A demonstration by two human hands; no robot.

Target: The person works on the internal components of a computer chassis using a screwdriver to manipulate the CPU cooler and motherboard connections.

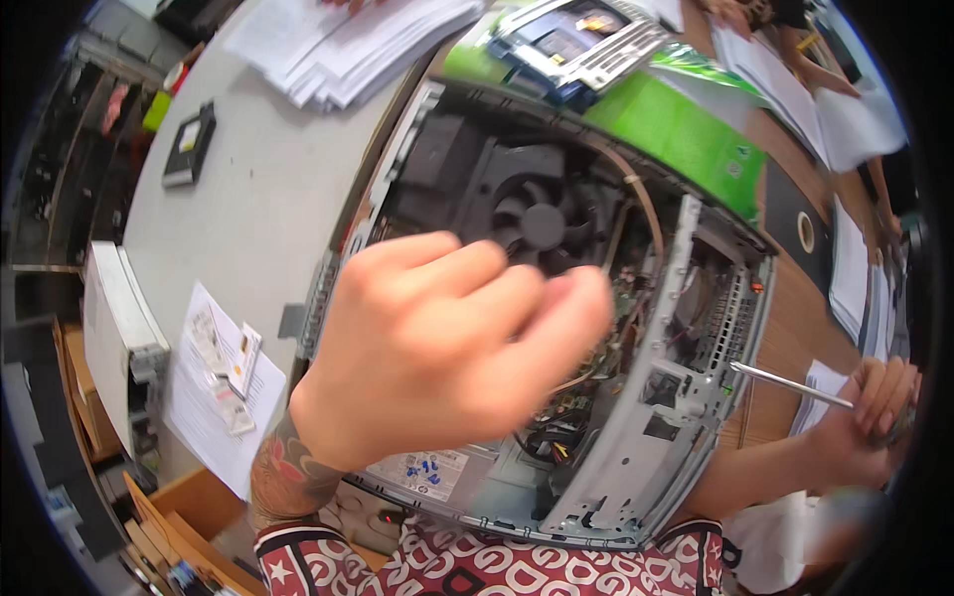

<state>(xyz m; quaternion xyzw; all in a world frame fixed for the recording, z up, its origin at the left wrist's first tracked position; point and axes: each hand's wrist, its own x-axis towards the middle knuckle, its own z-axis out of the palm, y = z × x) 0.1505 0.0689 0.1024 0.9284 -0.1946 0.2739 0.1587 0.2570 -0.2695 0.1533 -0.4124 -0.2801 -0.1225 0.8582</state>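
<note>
An opened desktop computer case [651, 427] lies in front of me, its inside showing. Over its middle is my left hand [437, 348], fingers curled into a closed shape and slightly smeared. The fingertips are turned away, so anything in them is hidden. Behind the knuckles sits a black cooling fan [537, 223] in a dark shroud. Off the case's right side, my right hand [879, 402] is closed round a screwdriver [790, 384]; its metal shaft points left toward the case edge, and the handle is mostly covered by the fingers.
A metal drive cage [586, 45] rests on a green package [686, 139] beyond the case. Paper stacks [348, 50] lie at the back. To the left are a small black drive [189, 144], a white box-shaped unit [114, 338] and a sheet with small packets [224, 387]. A tape roll [806, 231] is at right.
</note>
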